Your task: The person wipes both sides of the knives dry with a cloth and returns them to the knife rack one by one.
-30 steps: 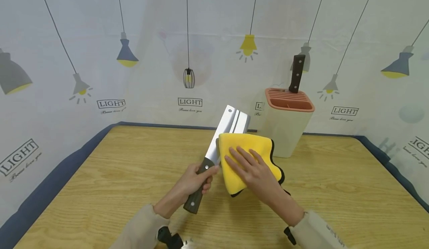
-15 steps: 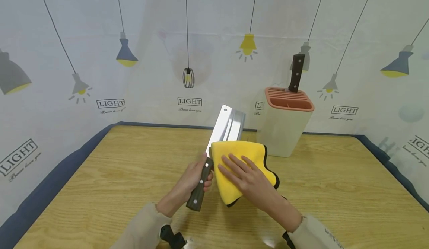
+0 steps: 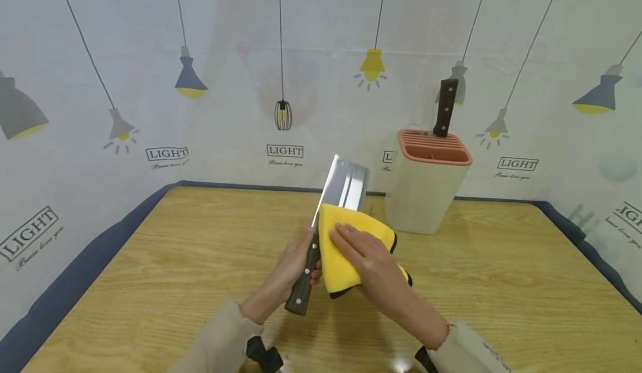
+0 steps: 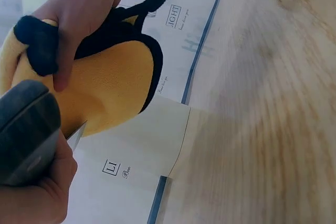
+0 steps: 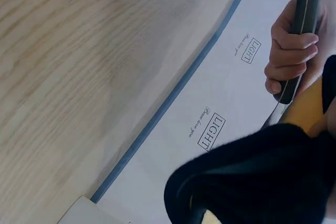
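Observation:
My left hand (image 3: 291,264) grips the dark riveted handle of a cleaver (image 3: 301,289), whose broad steel blade points up and away over the table. A yellow cloth (image 3: 333,264) with black edging covers the lower part of the blade. On top of that cloth lie the fingers of my right hand (image 3: 376,261). The left wrist view shows the right thumb on the other side of the cloth (image 4: 110,87), so it is pinched between thumb and fingers. There, a bit of blade (image 4: 76,134) shows below the cloth. The right wrist view shows left fingers curled round the cleaver handle (image 5: 304,11).
A cream knife block (image 3: 416,200) with an orange slotted top stands at the back right, one dark-handled knife (image 3: 445,108) upright in it. The wood-grain table (image 3: 175,261) ends at a white sheet (image 3: 225,83) printed with lamps.
The cloth and right hand have shifted left and nearer the handle, rising slightly in the last half second. The cleaver has turned a little more upright, its handle end moving right.

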Demonstrator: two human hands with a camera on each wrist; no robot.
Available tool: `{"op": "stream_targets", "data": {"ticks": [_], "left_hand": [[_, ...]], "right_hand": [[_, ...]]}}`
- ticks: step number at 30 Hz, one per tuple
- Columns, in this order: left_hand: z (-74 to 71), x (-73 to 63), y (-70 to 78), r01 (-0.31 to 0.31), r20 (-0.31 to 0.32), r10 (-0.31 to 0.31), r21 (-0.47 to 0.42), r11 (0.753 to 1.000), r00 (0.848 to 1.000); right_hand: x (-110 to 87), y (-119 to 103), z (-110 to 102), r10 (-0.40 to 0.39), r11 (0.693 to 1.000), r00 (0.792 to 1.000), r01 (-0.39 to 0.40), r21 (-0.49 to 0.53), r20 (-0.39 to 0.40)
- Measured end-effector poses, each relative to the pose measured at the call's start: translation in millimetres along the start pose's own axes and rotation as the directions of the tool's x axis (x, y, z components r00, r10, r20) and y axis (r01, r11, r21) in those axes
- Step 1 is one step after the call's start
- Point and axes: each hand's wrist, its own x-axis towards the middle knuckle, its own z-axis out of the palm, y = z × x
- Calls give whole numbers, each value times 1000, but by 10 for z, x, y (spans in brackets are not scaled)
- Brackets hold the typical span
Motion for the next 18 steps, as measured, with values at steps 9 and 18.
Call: {"op": "stream_targets", "data": {"ticks": [9, 18], "left_hand": [[28, -8, 4, -23, -66, 35, 173, 985, 997], [48, 4, 12, -84, -53, 94, 168, 982, 994]], "right_hand": [[11, -95, -8, -82, 981, 991, 99, -165, 104], [11, -210, -16, -128, 959, 985, 153, -238, 116]]}}
